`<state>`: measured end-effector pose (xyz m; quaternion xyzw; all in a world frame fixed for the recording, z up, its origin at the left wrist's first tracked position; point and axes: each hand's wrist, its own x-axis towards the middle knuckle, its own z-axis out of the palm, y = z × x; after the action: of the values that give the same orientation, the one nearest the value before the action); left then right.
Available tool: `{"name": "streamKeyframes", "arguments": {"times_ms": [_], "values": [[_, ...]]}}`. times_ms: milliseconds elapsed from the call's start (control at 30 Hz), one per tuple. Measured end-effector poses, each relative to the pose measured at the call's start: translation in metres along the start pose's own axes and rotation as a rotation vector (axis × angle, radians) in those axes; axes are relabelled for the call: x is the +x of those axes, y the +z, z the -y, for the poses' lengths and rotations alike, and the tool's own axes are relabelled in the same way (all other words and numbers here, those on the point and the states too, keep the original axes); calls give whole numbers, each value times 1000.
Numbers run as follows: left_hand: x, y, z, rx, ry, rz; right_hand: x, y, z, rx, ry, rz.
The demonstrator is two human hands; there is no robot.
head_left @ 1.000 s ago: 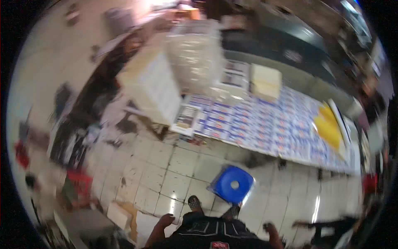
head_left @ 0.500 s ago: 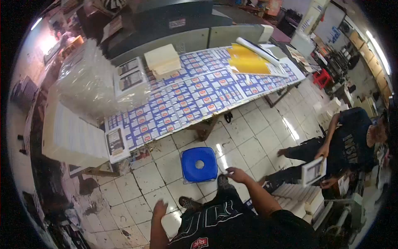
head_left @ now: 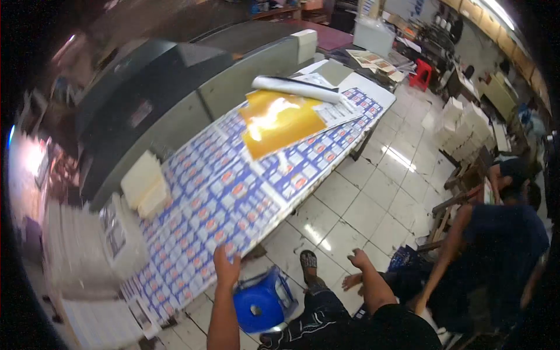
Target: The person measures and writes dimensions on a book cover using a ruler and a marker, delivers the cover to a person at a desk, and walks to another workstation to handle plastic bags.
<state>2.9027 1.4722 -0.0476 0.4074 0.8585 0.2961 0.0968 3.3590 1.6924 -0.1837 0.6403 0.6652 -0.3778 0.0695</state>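
1. Covering a long table (head_left: 382,96), the printed sheet (head_left: 233,198) carries rows of small blue-and-white labels with red-orange centres; it runs from lower left to upper right, its near edge hanging at the table's front.
2. Left hand (head_left: 226,265) is raised at that near edge, fingers spread and loosely open, holding nothing; looks to be touching or just over the sheet, cannot tell which.
3. Right hand (head_left: 359,258) is open, fingers splayed, empty, hanging over the tiled floor well apart from the table.
4. Blue stool (head_left: 259,300) sits on the floor just below the left hand.
5. Yellow sheet (head_left: 280,119) and a white paper roll (head_left: 303,88) lie on the far part of the table.
6. Another person (head_left: 496,256) in dark blue bends at the right.
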Motion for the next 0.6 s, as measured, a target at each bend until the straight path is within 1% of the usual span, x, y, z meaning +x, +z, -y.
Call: {"name": "streamKeyframes", "arguments": {"times_ms": [67, 100, 167, 233, 300, 333, 400, 433, 467, 500, 533, 600], "values": [[43, 21, -37, 196, -138, 104, 36, -15, -28, 34, 89, 17], [57, 36, -42, 207, -118, 119, 44, -20, -42, 55, 149, 34], [82, 73, -47, 324, -460, 258, 77, -29, -77, -95, 176, 374], [91, 77, -76, 434, -576, 365, 61, -48, -97, -686, -436, 261], [92, 77, -73, 430, -592, 367, 59, -54, -116, -752, -338, 400], [96, 79, -67, 433, -582, 364, 66, -43, -138, -670, -294, 444], [98, 79, -54, 449, -642, 457, 95, -14, -203, -320, -222, 538], [106, 82, -56, 441, -624, 449, 109, -3, -234, -151, -225, 586], [106, 83, -56, 410, -682, 443, 122, 7, -265, -22, -252, 632], [102, 84, -53, 382, -737, 443, 137, 13, -297, 335, -513, 784], [100, 87, -52, 383, -716, 452, 144, 2, -287, 157, -347, 654], [94, 101, -39, 617, -623, 247, 122, -93, -182, -165, 45, 462]]}}
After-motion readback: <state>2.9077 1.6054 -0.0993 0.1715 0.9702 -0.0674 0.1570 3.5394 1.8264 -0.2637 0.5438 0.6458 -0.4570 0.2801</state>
